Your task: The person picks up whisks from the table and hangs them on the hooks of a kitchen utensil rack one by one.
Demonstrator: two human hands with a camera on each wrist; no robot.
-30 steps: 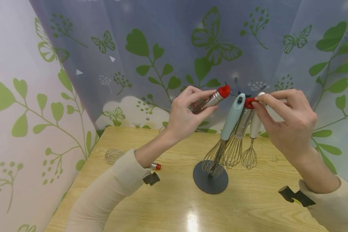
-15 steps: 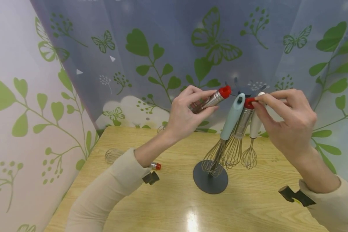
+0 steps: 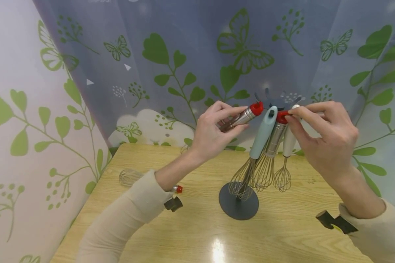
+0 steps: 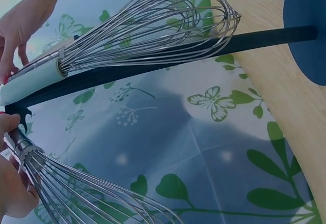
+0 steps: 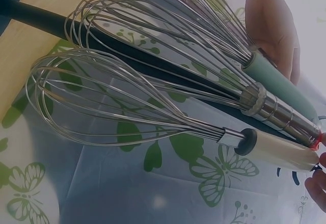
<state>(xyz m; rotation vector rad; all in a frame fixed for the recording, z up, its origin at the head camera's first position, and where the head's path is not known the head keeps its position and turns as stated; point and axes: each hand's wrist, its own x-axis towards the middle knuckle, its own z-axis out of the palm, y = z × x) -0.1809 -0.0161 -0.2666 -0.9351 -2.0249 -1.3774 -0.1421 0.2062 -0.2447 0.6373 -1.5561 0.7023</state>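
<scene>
My left hand (image 3: 210, 133) holds a steel-handled whisk (image 3: 244, 117) with a red end cap, tilted up to the right. Its red cap is right at a hook on the left of the dark stand (image 3: 224, 201). The wire loops of this whisk (image 4: 91, 188) hang below my fingers in the left wrist view. My right hand (image 3: 330, 140) pinches the red end of another steel whisk (image 3: 275, 138) at the stand's top. A mint-handled whisk (image 3: 262, 136) hangs to its left and a cream-handled whisk (image 3: 289, 143) to its right.
Another red-capped whisk (image 3: 130, 177) lies on the wooden table (image 3: 283, 226) at the left, partly behind my left sleeve. Upright behind the table is a fabric backdrop (image 3: 191, 29) with leaves and butterflies. The stand's round base rests mid-table.
My left hand has shifted slightly right and down with its whisk, bringing the red cap to the left hook. My right hand keeps its pinch on the hanging whisk.
</scene>
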